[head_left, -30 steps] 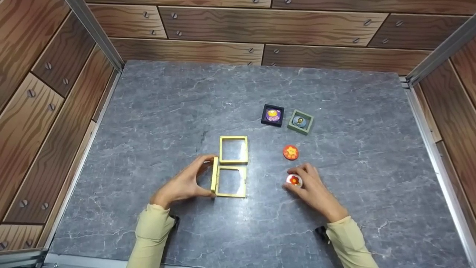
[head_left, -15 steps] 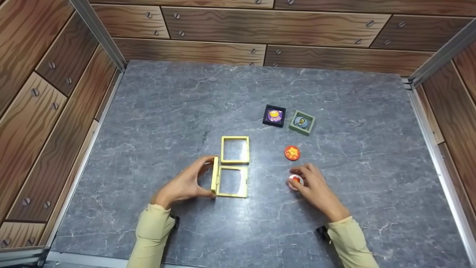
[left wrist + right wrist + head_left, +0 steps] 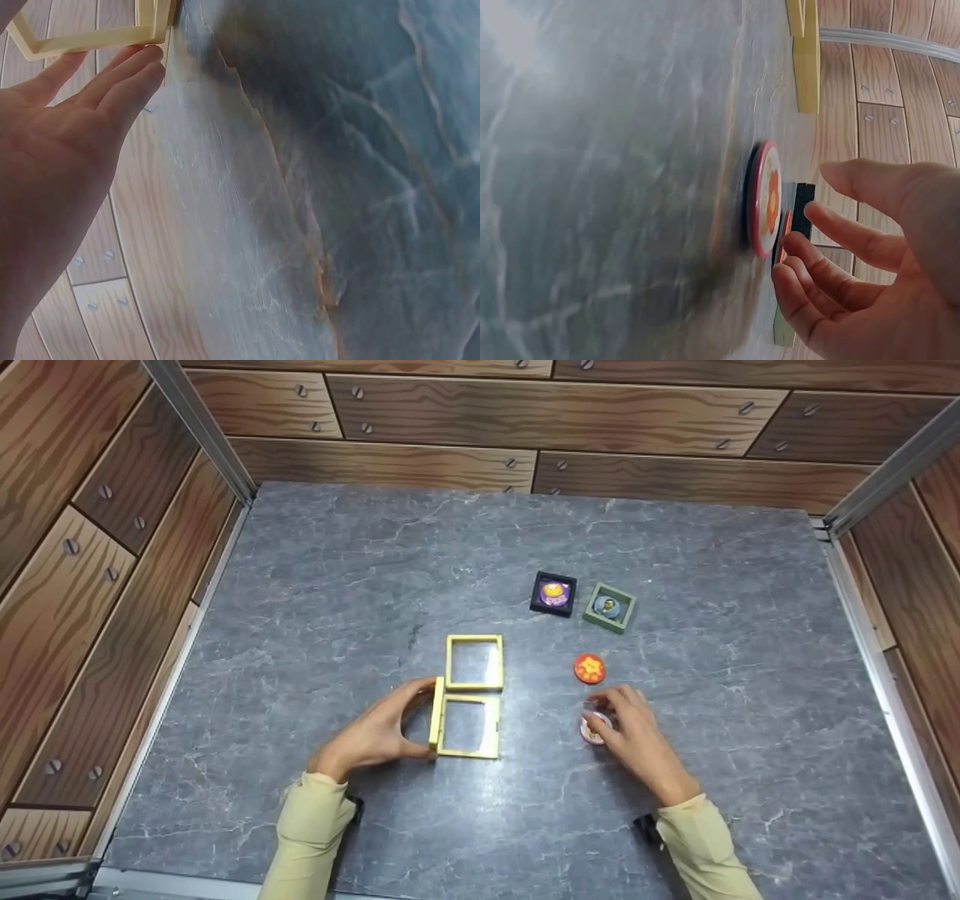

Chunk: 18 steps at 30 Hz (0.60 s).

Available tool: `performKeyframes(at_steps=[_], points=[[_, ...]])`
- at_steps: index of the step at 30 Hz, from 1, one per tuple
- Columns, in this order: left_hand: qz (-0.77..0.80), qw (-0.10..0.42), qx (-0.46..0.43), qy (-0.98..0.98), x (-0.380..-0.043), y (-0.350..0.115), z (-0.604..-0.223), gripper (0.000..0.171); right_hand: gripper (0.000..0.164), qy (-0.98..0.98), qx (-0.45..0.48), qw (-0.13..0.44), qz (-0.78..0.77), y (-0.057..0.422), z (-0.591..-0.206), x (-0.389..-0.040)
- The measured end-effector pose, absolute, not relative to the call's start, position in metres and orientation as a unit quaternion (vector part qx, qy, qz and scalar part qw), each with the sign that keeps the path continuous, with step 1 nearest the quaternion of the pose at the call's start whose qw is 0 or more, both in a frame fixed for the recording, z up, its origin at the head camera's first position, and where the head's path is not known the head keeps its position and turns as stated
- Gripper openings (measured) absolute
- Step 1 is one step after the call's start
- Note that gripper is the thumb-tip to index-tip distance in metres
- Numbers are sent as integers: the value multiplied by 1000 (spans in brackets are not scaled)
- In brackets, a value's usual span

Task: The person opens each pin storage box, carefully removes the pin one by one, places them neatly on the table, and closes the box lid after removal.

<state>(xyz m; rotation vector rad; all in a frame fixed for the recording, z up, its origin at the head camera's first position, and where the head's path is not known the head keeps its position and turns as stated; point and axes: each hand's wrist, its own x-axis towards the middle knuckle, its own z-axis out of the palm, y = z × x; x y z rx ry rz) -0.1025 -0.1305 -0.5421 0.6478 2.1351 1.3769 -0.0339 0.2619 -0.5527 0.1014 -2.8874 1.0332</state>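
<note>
My left hand [image 3: 369,737] grips an upright yellow frame panel [image 3: 436,712] by its edges, fingers at the far end and thumb at the near end. Beside this panel lies a flat yellow frame half [image 3: 468,754] with a clear film across it. My right hand [image 3: 636,748] hovers over a round white badge [image 3: 768,201] with a red flower and a pinkish rim. In the right wrist view the badge lies flat on the table, with thumb and fingers spread apart from it. The thumb partly covers it in the head view.
Another yellow frame [image 3: 474,638] lies just behind. An orange badge [image 3: 589,668] with a yellow star is past my right hand. Farther back stand a black frame [image 3: 537,593] and a green frame [image 3: 592,619], each with a round badge in it. Wood-patterned walls [image 3: 435,412] enclose the table.
My right fingers have loosened from around the flower badge, and the thumb now lies across its face in the head view. My left hand and the upright panel have barely moved.
</note>
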Motion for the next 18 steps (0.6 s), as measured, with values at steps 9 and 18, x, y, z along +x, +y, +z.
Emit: performKeyframes(at_steps=[9,18], points=[[458,221,252,823,-101,-129,-541,106,12,-928,70,89,356,231,-551,-39],[442,211,253,834,-101,-128,-543,107,9,-921,102,60,371,199,-542,-47]])
